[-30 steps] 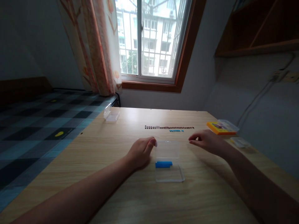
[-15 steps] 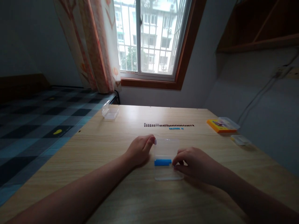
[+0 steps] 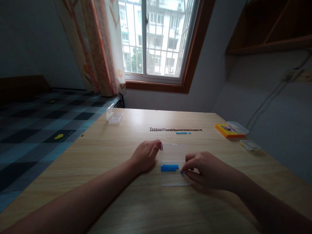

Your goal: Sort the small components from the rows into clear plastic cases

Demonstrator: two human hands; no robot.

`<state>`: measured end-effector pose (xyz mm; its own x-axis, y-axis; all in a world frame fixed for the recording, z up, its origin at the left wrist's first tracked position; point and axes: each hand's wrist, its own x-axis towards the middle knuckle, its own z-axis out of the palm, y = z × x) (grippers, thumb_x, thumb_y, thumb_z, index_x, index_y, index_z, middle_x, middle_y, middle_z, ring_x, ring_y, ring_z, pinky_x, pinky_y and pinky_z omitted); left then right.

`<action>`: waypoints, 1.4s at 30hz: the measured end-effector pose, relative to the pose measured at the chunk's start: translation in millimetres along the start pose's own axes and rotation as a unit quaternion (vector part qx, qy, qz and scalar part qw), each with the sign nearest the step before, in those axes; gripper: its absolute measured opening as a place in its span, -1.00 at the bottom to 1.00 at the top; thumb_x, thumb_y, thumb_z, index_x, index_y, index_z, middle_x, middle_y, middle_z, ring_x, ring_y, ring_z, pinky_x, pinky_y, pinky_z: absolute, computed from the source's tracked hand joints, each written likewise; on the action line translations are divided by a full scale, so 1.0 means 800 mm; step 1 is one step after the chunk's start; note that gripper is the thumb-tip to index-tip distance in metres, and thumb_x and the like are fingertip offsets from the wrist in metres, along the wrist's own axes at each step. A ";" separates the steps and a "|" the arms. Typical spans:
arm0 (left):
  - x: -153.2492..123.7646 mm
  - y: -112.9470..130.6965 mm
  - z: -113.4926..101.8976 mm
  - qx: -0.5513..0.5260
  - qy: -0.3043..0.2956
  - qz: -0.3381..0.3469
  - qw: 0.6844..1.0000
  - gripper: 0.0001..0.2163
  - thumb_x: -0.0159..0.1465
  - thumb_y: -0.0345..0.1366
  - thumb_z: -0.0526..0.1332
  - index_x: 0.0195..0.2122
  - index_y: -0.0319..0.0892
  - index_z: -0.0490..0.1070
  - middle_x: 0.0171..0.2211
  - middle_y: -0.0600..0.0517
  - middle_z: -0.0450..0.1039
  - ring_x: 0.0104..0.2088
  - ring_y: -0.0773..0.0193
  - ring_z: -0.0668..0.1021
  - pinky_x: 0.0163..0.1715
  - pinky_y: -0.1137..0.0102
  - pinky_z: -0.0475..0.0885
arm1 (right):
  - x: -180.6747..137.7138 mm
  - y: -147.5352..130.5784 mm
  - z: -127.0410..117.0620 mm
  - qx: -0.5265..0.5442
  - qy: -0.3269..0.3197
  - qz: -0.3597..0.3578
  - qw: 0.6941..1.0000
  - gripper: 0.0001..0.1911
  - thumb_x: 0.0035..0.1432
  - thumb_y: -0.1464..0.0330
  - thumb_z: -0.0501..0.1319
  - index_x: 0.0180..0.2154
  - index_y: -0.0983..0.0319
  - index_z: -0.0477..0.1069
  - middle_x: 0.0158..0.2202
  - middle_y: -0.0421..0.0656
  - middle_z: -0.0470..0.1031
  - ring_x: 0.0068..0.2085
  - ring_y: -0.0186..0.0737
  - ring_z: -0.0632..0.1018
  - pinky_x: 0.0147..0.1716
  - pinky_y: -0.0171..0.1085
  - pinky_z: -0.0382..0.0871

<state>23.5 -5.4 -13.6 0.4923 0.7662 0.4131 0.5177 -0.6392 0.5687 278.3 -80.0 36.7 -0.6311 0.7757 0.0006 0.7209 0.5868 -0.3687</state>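
A clear plastic box (image 3: 174, 182) lies open on the wooden table (image 3: 136, 201), its lid (image 3: 173, 152) tilted up at the back. A row of blue pieces (image 3: 169, 167) lies inside it. My left hand (image 3: 145, 155) rests beside the lid with its fingers curled and the thumb tip against the lid's left edge. My right hand (image 3: 204, 169) sits at the box's right side, fingers pinched on a small blue piece (image 3: 181, 172) over the box.
A line of small dark pieces (image 3: 175, 130) and a short row of blue ones (image 3: 183, 133) lie farther back. Another clear box (image 3: 114, 116) stands at the far left; a yellow box (image 3: 228, 130) and a small clear container (image 3: 249, 145) at the right. A bed lies left of the table.
My right hand came back from the rows of pieces to the open box and now pinches a blue piece there. My left hand has stayed at the lid.
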 end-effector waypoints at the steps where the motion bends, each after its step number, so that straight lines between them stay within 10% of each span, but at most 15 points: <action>1: 0.000 0.000 0.000 0.001 0.000 0.000 1.000 -0.46 0.50 -0.02 -0.21 -0.39 -0.14 0.43 -0.51 0.04 0.44 -0.41 0.21 0.50 -0.36 0.38 0.33 | 0.000 -0.001 0.000 -0.006 -0.007 -0.001 1.000 -0.76 0.21 0.46 0.19 -0.28 0.14 0.65 -0.32 -0.19 0.59 -0.37 -0.31 0.53 -0.35 -0.34 0.26; 42: 0.001 0.002 -0.001 0.005 -0.047 0.008 0.999 -0.63 0.46 -0.16 -0.04 -0.34 -0.14 0.48 -0.42 0.02 0.56 -0.35 0.19 0.56 -0.27 0.36 0.38 | 0.015 0.002 0.027 -0.002 0.075 0.090 0.993 -0.75 0.29 0.41 0.17 -0.27 0.17 0.65 -0.33 -0.15 0.60 -0.32 -0.25 0.53 -0.31 -0.30 0.24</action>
<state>24.4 -5.9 -12.0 0.5644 0.7464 0.3527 0.5161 -0.6524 0.5550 266.0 -74.9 16.2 -0.4421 0.8939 0.0741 0.8197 0.4361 -0.3714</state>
